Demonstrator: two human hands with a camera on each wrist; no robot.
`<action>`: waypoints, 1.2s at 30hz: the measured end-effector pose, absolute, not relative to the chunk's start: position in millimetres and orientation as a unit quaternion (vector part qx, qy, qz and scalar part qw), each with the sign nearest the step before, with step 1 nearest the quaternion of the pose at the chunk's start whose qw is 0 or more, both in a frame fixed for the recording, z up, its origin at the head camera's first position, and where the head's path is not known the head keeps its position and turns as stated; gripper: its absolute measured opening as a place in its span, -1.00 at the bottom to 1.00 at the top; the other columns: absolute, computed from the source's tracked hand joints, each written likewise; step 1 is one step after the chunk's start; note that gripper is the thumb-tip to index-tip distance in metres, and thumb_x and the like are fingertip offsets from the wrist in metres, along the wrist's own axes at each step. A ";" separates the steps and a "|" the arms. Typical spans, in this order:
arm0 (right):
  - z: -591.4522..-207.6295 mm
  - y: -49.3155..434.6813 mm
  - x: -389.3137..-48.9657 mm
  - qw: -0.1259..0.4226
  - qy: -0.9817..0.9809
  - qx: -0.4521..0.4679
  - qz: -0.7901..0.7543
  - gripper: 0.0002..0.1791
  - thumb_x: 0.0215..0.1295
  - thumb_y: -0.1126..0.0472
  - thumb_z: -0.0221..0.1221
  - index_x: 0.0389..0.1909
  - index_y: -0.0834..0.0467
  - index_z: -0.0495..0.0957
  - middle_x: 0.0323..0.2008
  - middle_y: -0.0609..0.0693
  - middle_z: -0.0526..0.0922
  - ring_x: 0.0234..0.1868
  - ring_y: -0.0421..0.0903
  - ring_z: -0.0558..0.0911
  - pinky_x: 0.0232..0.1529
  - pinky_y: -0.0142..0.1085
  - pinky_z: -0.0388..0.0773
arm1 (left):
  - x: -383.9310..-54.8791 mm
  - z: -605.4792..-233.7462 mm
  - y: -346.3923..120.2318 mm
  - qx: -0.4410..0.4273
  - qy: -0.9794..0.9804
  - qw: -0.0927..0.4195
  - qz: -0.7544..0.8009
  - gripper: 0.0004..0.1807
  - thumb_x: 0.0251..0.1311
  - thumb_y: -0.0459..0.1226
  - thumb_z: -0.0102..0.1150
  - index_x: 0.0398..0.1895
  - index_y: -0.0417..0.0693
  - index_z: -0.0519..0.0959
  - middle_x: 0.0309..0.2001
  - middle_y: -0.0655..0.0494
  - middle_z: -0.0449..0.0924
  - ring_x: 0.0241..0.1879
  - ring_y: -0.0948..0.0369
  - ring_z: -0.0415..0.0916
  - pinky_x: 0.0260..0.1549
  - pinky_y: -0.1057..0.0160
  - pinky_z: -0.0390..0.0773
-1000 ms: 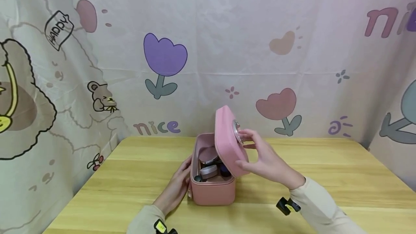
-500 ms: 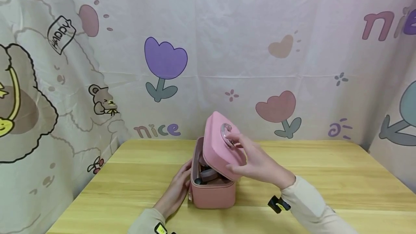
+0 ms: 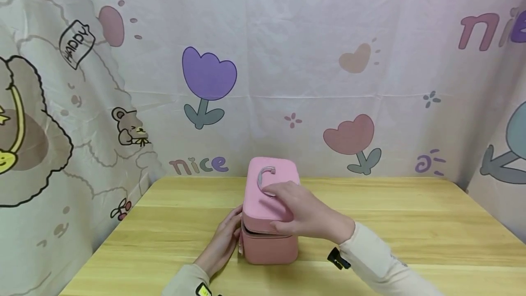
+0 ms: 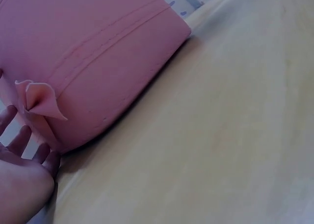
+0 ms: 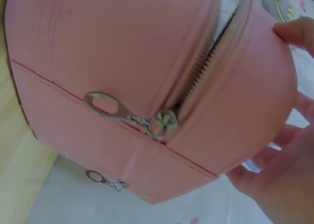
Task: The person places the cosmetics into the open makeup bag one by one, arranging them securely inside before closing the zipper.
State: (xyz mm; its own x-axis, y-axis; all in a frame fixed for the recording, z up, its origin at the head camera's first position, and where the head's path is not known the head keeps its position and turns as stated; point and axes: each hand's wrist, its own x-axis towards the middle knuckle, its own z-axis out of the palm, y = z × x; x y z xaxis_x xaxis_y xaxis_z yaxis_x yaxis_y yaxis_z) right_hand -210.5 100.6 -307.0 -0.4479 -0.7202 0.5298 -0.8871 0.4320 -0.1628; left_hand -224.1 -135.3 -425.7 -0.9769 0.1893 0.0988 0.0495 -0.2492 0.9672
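Note:
In the middle of the table, a pink cosmetic case [image 3: 270,251] stands upright, its lid [image 3: 255,202] down over the top. A narrow gap shows at the front rim, and the contents are hidden. My right hand [image 3: 306,214] grips the lid, thumb at its front edge and fingers over the top beside the curved carry handle [image 3: 260,181]. In the right wrist view, the zipper is undone and a metal zipper pull [image 5: 100,102] hangs from it. My left hand [image 3: 222,243] rests its fingers against the case's left side, near a pink bow [image 4: 41,101].
The case stands on a light wooden table [image 3: 402,214]. A printed curtain [image 3: 283,49] with flowers and lettering hangs behind it and along the left side. A second zipper pull [image 5: 95,176] hangs at the hinge side of the case.
My right hand has swung the lid leftward and down from a steep tilt onto the case, covering the cosmetics inside. The left hand keeps its place at the side.

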 end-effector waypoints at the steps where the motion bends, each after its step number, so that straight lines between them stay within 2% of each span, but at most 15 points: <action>1: -307.7 99.2 -210.4 0.190 -0.828 0.489 0.197 -0.33 0.06 0.10 0.33 0.22 0.21 0.40 0.14 0.01 0.50 0.12 -0.07 0.46 0.14 -0.11 0.39 | -224.3 -426.2 -135.4 0.099 0.615 0.048 0.781 -0.32 0.43 -0.09 -0.07 0.46 -0.29 0.08 0.38 -0.14 0.18 0.19 0.17 0.32 0.16 0.36 0.24; 4: -305.1 94.8 -208.6 0.172 -0.843 0.486 0.155 -0.31 0.11 0.07 0.30 0.28 0.17 0.38 0.17 -0.02 0.48 0.14 -0.07 0.44 0.15 -0.10 0.37 | -224.0 -424.2 -137.0 0.103 0.634 0.052 0.764 -0.31 0.44 -0.03 -0.10 0.45 -0.29 0.09 0.35 -0.15 0.23 0.21 0.16 0.30 0.21 0.28 0.19; 6: -301.3 93.0 -208.0 0.159 -0.848 0.487 0.137 -0.28 0.13 0.04 0.29 0.32 0.16 0.35 0.19 0.01 0.47 0.16 -0.06 0.43 0.16 -0.09 0.36 | -221.1 -417.8 -138.2 0.099 0.645 0.043 0.756 -0.31 0.43 0.02 -0.13 0.41 -0.29 0.16 0.27 -0.13 0.32 0.17 0.15 0.35 0.20 0.24 0.21; 9: -293.8 94.1 -208.9 0.137 -0.855 0.480 0.141 -0.23 0.19 -0.04 0.28 0.36 0.19 0.29 0.25 0.06 0.42 0.23 -0.03 0.40 0.22 -0.08 0.32 | -212.3 -401.3 -138.6 0.101 0.669 0.000 0.736 -0.35 0.45 0.03 -0.21 0.32 -0.36 0.25 0.14 -0.10 0.40 0.05 0.16 0.41 0.11 0.18 0.33; 11: -291.4 99.5 -214.2 0.133 -0.863 0.459 0.162 -0.30 0.27 -0.07 0.21 0.34 0.19 0.32 0.23 0.07 0.43 0.23 -0.03 0.40 0.22 -0.08 0.33 | -203.4 -387.1 -135.0 0.097 0.690 -0.029 0.716 -0.34 0.45 0.02 -0.22 0.29 -0.40 0.22 0.11 -0.15 0.37 0.03 0.11 0.39 0.08 0.12 0.37; 13: -291.3 107.8 -222.8 0.138 -0.875 0.424 0.190 -0.41 0.35 -0.06 0.14 0.27 0.19 0.39 0.17 0.06 0.49 0.19 -0.03 0.44 0.21 -0.09 0.35 | -195.1 -374.0 -129.0 0.089 0.712 -0.050 0.694 -0.31 0.42 -0.01 -0.17 0.34 -0.41 0.10 0.15 -0.23 0.31 0.08 0.02 0.33 0.09 0.04 0.37; 17: -300.5 129.4 -243.6 0.141 -0.889 0.376 0.220 -0.64 0.46 0.06 0.00 0.12 0.15 0.51 0.11 0.03 0.52 0.18 -0.01 0.45 0.20 -0.07 0.35 | -185.3 -355.1 -114.0 0.044 0.739 -0.062 0.669 -0.10 0.24 -0.07 0.09 0.42 -0.36 -0.13 0.25 -0.35 0.18 0.18 -0.13 0.22 0.16 -0.10 0.28; 20: -310.5 145.9 -249.6 0.131 -0.890 0.380 0.217 -0.67 0.47 0.12 -0.02 0.12 0.13 0.53 0.20 0.01 0.46 0.25 0.01 0.39 0.23 -0.02 0.31 | -187.3 -353.1 -107.5 0.026 0.745 -0.065 0.664 -0.08 0.17 -0.12 0.17 0.42 -0.34 -0.09 0.26 -0.36 0.18 0.20 -0.16 0.20 0.20 -0.12 0.25; 22: -315.6 154.1 -249.9 0.149 -0.884 0.392 0.208 -0.69 0.44 0.18 0.00 0.10 0.13 0.55 0.21 0.01 0.46 0.27 0.02 0.38 0.22 -0.02 0.31 | -194.6 -354.4 -106.8 0.032 0.743 -0.065 0.666 -0.16 0.17 -0.16 0.16 0.40 -0.34 0.02 0.25 -0.37 0.22 0.21 -0.15 0.22 0.21 -0.11 0.24; 25: -320.5 161.8 -248.8 0.203 -0.874 0.405 0.177 -0.68 0.36 0.15 0.06 0.05 0.16 0.57 0.16 0.03 0.48 0.21 0.02 0.43 0.17 -0.04 0.37 | -215.4 -357.6 -109.4 0.051 0.735 -0.050 0.674 -0.30 0.20 -0.18 0.14 0.33 -0.36 0.20 0.22 -0.33 0.31 0.19 -0.12 0.31 0.19 -0.07 0.30; 28: -327.2 166.2 -248.9 0.260 -0.859 0.414 0.150 -0.61 0.28 -0.01 0.16 -0.03 0.18 0.56 0.09 0.06 0.52 0.08 0.01 0.52 0.08 -0.07 0.44 | -237.9 -359.7 -111.6 0.072 0.716 -0.016 0.694 -0.40 0.24 -0.20 0.10 0.27 -0.37 0.30 0.22 -0.27 0.34 0.19 -0.08 0.33 0.21 -0.03 0.30; 30: -334.2 168.6 -248.5 0.297 -0.849 0.416 0.136 -0.51 0.27 -0.16 0.15 -0.08 0.19 0.55 0.05 0.09 0.54 -0.01 0.01 0.54 0.00 -0.06 0.47 | -249.0 -361.3 -110.6 0.084 0.700 0.009 0.709 -0.43 0.26 -0.21 0.06 0.26 -0.38 0.30 0.24 -0.26 0.32 0.22 -0.07 0.31 0.22 -0.01 0.28; 33: -344.7 171.2 -248.2 0.360 -0.829 0.412 0.113 -0.36 0.33 -0.32 -0.02 -0.17 0.23 0.56 -0.04 0.13 0.55 -0.06 0.04 0.54 -0.06 -0.03 0.46 | -258.5 -363.6 -105.4 0.100 0.680 0.038 0.726 -0.43 0.31 -0.19 0.01 0.27 -0.37 0.26 0.27 -0.27 0.28 0.22 -0.04 0.28 0.19 0.07 0.29; 36: -350.9 173.3 -247.3 0.416 -0.814 0.394 0.095 -0.23 0.38 -0.38 -0.21 -0.22 0.27 0.55 -0.11 0.18 0.55 -0.09 0.11 0.54 -0.13 0.02 0.46 | -264.1 -364.2 -96.9 0.117 0.658 0.052 0.742 -0.39 0.33 -0.17 -0.04 0.33 -0.35 0.15 0.27 -0.31 0.23 0.17 0.00 0.27 0.10 0.17 0.31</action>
